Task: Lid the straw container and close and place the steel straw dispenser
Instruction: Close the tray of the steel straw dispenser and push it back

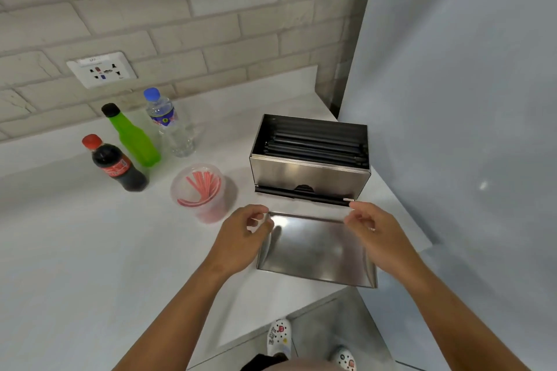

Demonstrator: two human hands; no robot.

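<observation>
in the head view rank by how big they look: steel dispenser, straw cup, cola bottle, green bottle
1. steel dispenser
2. then the plastic straw cup, cola bottle and green bottle: these look too alike to rank, and the cup stands nearer the camera.

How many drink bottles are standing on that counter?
3, grouped at the back left near the wall: a cola bottle with a red cap in front, a green bottle behind it, and a clear water bottle with a blue cap to their right. None looks hidden.
</observation>
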